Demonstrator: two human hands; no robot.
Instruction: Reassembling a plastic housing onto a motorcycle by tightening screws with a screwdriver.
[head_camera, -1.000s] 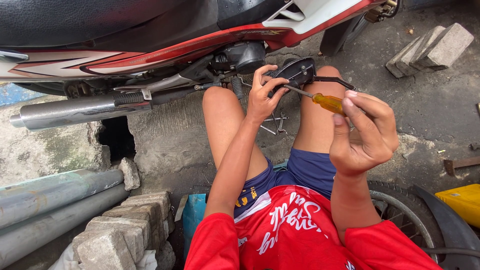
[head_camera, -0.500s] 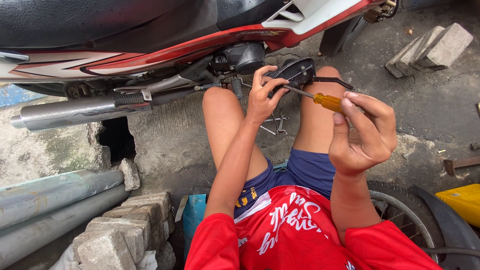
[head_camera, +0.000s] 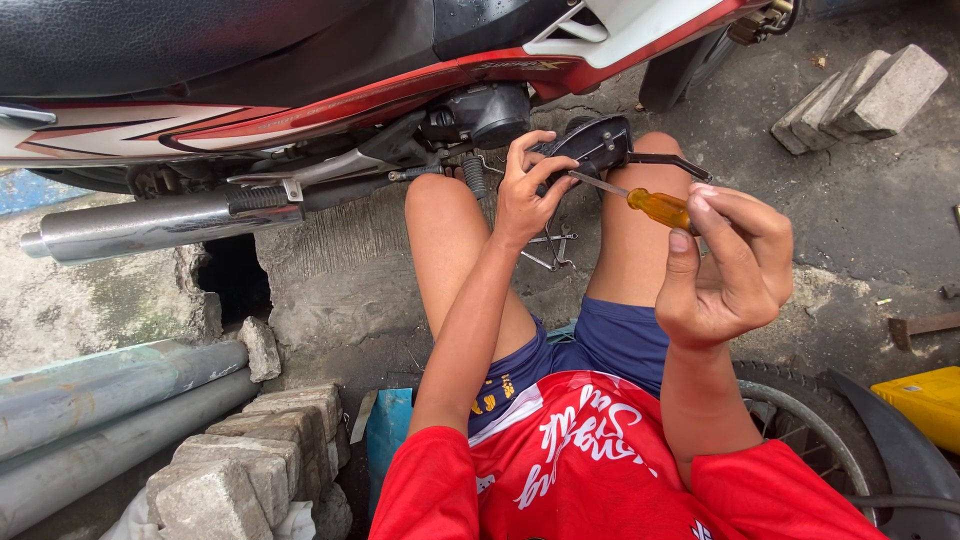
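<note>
A red, white and black motorcycle (head_camera: 300, 90) stands across the top of the view, its chrome exhaust pipe (head_camera: 150, 225) pointing left. My left hand (head_camera: 530, 190) grips a black plastic part (head_camera: 590, 145) just below the engine, above my knees. My right hand (head_camera: 725, 265) holds a screwdriver with a yellow handle (head_camera: 658, 207). Its metal shaft points left and its tip touches the black part beside my left fingers. I sit on the ground in a red shirt and blue shorts.
Grey paving blocks (head_camera: 860, 95) lie at the upper right, more blocks (head_camera: 240, 455) at the lower left beside grey pipes (head_camera: 100, 400). A wheel with tyre (head_camera: 815, 420) and a yellow container (head_camera: 925, 400) sit at my right. A hole (head_camera: 235, 275) opens in the concrete.
</note>
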